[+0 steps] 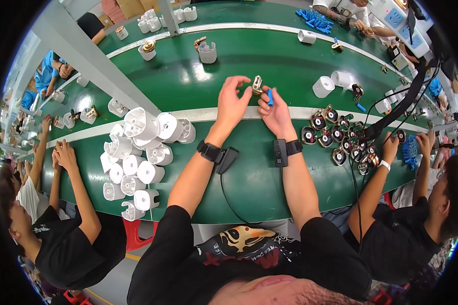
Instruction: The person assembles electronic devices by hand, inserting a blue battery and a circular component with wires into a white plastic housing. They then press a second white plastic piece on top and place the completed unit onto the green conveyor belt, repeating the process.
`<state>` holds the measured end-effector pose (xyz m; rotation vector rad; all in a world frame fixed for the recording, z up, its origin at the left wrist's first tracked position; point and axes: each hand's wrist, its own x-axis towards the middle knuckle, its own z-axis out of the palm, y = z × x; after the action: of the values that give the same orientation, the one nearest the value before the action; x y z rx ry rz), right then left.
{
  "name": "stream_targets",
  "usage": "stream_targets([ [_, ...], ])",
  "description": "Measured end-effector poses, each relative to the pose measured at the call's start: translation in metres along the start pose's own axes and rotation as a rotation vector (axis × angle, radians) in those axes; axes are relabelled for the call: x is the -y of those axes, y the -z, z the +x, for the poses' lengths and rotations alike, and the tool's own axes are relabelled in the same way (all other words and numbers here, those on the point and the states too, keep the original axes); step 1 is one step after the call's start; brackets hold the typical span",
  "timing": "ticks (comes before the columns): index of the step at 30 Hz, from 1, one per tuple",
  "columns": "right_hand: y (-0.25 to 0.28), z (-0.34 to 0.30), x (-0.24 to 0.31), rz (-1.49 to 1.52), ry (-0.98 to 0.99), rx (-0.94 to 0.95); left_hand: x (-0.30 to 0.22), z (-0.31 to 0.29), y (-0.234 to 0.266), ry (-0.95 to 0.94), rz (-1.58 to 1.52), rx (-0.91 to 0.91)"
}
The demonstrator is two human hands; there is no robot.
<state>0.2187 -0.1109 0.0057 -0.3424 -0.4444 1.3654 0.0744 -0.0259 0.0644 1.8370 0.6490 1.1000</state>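
Over the far side of the white rail, my two hands are raised close together at a small gold-and-white metal part [257, 85]. My left hand [232, 101] has its thumb and fingers curved apart just left of this part; whether the fingertips touch it cannot be made out. My right hand [277, 116] is closed around a small blue cylinder [270, 97], which sticks up between its fingers. The metal part sits at the right hand's fingertips, and its contact there is partly hidden. Black bands with small boxes are strapped to both wrists.
A heap of white plastic housings [140, 123] lies left of my forearms. Right of them is a cluster of round black-and-metal parts [336, 133]. White housings [207, 53] also stand beyond the rail [203, 115]. Black cables [402, 101] hang at right. Co-workers sit on both sides.
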Motion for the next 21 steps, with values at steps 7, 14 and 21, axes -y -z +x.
stream_targets([
  [7, -0.022, 0.003, -0.005, 0.092, 0.098, -0.409, -0.030, 0.077, -0.109, -0.226, 0.243, 0.438],
  [14, 0.016, -0.003, -0.008, 0.258, 0.170, 0.049, -0.026, 0.087, -0.200, -0.270, 0.506, 0.506],
  [21, 0.015, 0.008, -0.003, -0.437, 0.133, -0.490, -0.060, 0.081, -0.114, -0.030, 0.139, 0.290],
])
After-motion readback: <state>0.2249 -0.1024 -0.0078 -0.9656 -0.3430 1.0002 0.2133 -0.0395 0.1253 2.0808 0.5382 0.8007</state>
